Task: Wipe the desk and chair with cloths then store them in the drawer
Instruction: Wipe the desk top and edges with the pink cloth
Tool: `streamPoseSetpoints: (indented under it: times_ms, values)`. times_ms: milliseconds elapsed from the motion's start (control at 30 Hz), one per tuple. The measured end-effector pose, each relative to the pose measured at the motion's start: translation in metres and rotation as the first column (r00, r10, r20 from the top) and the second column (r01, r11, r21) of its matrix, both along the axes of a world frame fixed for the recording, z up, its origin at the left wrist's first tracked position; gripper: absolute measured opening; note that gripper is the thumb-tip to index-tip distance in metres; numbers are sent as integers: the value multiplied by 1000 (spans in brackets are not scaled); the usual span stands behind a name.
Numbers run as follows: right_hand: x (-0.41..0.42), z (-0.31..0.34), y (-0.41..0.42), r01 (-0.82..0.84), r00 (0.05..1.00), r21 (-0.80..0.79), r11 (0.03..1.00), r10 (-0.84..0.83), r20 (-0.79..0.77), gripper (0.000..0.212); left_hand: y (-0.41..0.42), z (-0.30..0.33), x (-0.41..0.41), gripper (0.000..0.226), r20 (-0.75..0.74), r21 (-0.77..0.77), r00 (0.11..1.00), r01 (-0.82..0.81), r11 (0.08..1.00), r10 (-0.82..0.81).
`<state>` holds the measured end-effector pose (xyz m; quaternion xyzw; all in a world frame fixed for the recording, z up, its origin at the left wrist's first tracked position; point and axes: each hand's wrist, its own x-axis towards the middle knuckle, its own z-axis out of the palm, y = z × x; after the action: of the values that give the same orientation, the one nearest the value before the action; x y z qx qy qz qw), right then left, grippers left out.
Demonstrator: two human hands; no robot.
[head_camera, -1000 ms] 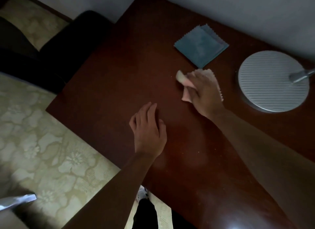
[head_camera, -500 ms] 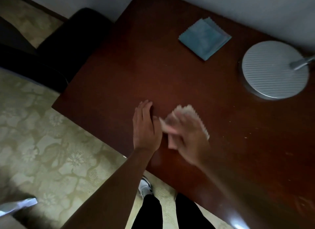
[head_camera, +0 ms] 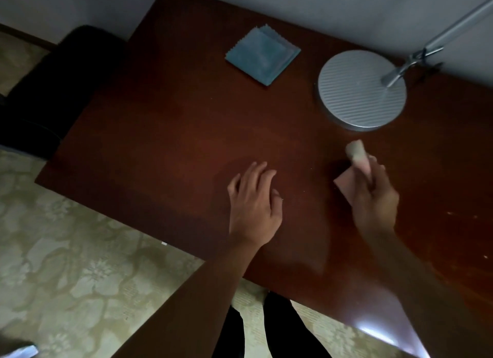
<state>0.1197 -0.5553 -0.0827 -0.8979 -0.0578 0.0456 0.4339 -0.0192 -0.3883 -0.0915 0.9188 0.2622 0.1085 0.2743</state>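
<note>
Head view looks down on a dark reddish-brown wooden desk [head_camera: 186, 133], smooth and faintly glossy, with a bright glare patch near its close right corner and a few pale specks on its right part. Its near edge runs diagonally over a pale floor [head_camera: 66, 264] patterned with large flowers. A black padded chair [head_camera: 53, 91] stands at the desk's far left corner, rounded and matte.

A blue cloth [head_camera: 262, 55] lies folded into a square near the far edge, its borders cut in small zigzags. To its right sits a round grey lamp base [head_camera: 354, 96], ribbed in fine parallel lines, with a metal arm [head_camera: 437, 40] rising toward the upper right corner.

A pink cloth [head_camera: 346, 183] is gripped by the right hand [head_camera: 373, 195], fingers curled round it; one flat corner shows to the left of the hand against the desk, and a bunched, paler end sticks out past the fingers toward the lamp base. This hand is slightly blurred. It sits just in front of the lamp base, well apart from the blue cloth.

Beside it the left hand [head_camera: 253, 203] rests palm-down on the wood, fingers loosely spread and holding nothing, near the desk's front edge. Dark trouser legs [head_camera: 266, 331] show below.
</note>
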Motion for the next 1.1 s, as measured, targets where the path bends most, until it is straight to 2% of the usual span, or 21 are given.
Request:
streamPoseSetpoints:
  times_ms: [67, 133, 233, 300, 367, 433, 500, 600, 700, 767, 833, 900, 967, 1100]
  values:
    - [21, -10, -13, -57, 998, -103, 993, 54, -25, 41, -3, -3, 3, 37, -23, 7, 1000, -13, 1000, 13]
    - [30, -20, -10, -197, 979, -195, 961, 205, 21, 45, -2, -7, 1, 38, -41, 5, 998, -45, 999, 45]
    - [36, -24, 18, -319, 938, -222, 921, 341, 68, 48, -1, -11, -1, 43, -47, -4, 993, -106, 994, 106]
    - [20, -25, 34, -468, 862, -223, 855, 498, 98, 45, -3, -13, 0, 45, -21, 1, 992, -126, 992, 126]
    - [-23, -26, 40, -636, 740, -202, 745, 663, 114, 43, -3, -13, 2, 46, 9, -21, 986, -166, 986, 167]
    - [-70, -28, 36, -721, 660, -169, 672, 741, 129, 47, -3, -10, 4, 47, 24, -82, 975, -218, 972, 221]
    - [-92, -24, 28, -718, 683, -55, 694, 717, 136, 46, -4, -6, 6, 48, 31, -122, 967, -248, 961, 253]
    - [-68, -10, 26, -506, 861, 164, 846, 486, 151, 45, -6, -3, 9, 48, 37, -126, 961, -268, 955, 275]
    - [0, 0, 34, -359, 926, 87, 929, 342, 159, 44, -7, -2, 13, 48, 13, -118, 959, -281, 953, 284]
    - [39, 0, 42, -404, 908, -15, 915, 403, 118, 43, -7, -4, 11, 49, -15, -117, 962, -273, 955, 273]
    - [60, -9, 50, -520, 831, -189, 833, 544, 113, 42, -6, -5, 9, 48, -17, -113, 967, -254, 961, 254]
    - [66, -21, 57, -552, 784, -313, 773, 609, 122, 42, -3, -6, 4, 46, -10, -114, 973, -232, 966, 232]
    - [61, -24, 60, -559, 784, -301, 772, 611, 109, 43, 2, -5, 2, 45, 9, -129, 977, -211, 969, 214]
    - [4, -21, 59, -646, 713, -265, 716, 689, 125, 42, 14, 1, -10, 44, 14, -170, 980, -193, 967, 198]
